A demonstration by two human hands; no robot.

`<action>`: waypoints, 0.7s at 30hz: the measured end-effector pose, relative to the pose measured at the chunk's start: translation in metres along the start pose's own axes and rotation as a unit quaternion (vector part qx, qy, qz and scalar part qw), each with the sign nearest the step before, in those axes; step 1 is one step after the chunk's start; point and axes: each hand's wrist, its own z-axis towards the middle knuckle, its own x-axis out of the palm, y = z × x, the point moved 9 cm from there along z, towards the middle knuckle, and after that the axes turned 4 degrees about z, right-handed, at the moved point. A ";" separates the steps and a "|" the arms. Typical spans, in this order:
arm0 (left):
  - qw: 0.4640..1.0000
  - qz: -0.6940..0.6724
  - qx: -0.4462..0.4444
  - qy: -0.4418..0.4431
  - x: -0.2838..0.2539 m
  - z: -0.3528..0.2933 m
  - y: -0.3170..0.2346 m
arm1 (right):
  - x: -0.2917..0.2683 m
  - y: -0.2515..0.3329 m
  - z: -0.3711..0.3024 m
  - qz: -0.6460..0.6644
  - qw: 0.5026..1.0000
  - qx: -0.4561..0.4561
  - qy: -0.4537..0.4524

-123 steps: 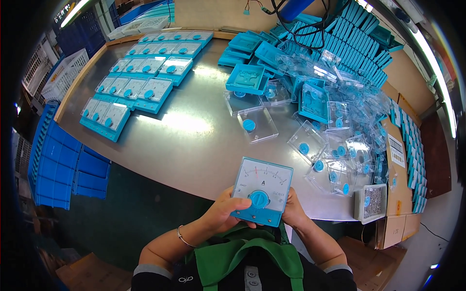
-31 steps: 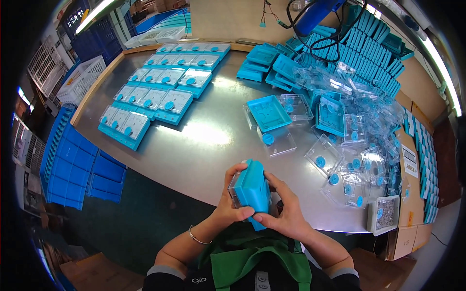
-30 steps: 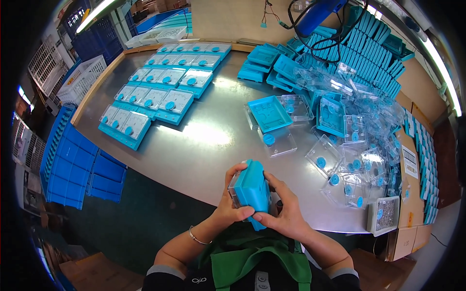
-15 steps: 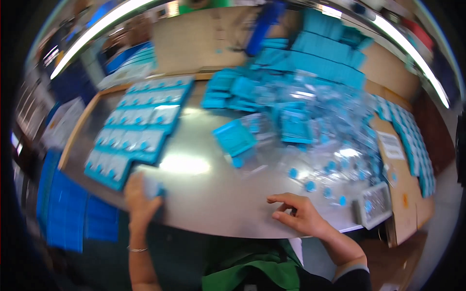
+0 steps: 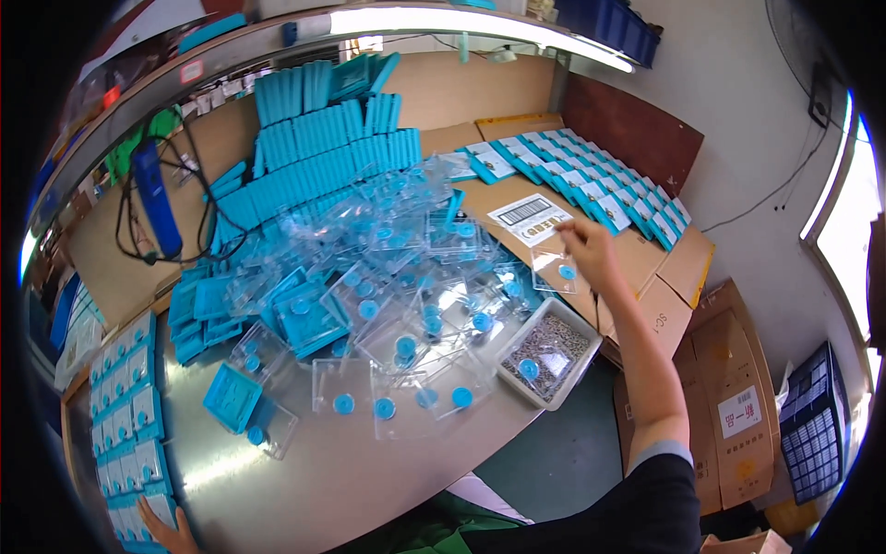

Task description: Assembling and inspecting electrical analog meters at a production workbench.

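Observation:
My right hand (image 5: 592, 258) is raised at the right, above the cardboard. Its fingers pinch the edge of a clear plastic cover (image 5: 546, 277) with a round blue knob, which hangs below them. At the lower left lies my left hand (image 5: 168, 530), fingers apart, touching the end of the rows of blue boxes with clear tops (image 5: 120, 427). Close below the right hand stands a whitish tray (image 5: 559, 399) of small grey bits, with another clear cover in it. Loose clear covers with blue knobs (image 5: 343, 380) are spread over the metal table.
Empty-looking blue trays (image 5: 231, 397) lie mid-table, with tall stacks of blue trays (image 5: 323, 138) behind. More filled blue boxes (image 5: 591, 185) stand in rows on flattened cardboard (image 5: 517, 222) at the right. A blue tool with a cable (image 5: 155, 198) hangs at the far left.
The view has swung to the right. My right hand has gone from over the table's front to above the cardboard and now holds a clear cover. My left hand has let go of a box.

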 end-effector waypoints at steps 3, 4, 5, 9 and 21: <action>0.982 -0.141 0.106 -0.060 -0.030 -0.014 -0.048 | -0.044 -0.080 0.024 -0.344 0.938 0.026 -0.042; 0.983 -0.136 0.108 -0.052 -0.041 -0.018 -0.064 | -0.051 -0.107 0.026 -0.373 0.922 0.104 -0.028; 0.985 -0.129 0.108 -0.044 -0.056 -0.024 -0.081 | -0.054 -0.133 0.027 -0.397 0.901 0.177 -0.011; 0.994 -0.065 0.086 0.005 -0.107 -0.047 -0.128 | -0.052 -0.190 0.029 -0.261 0.926 0.181 -0.202; 0.969 -0.235 0.068 0.034 -0.141 -0.043 -0.201 | -0.075 -0.193 0.057 -0.472 0.875 -0.057 -0.088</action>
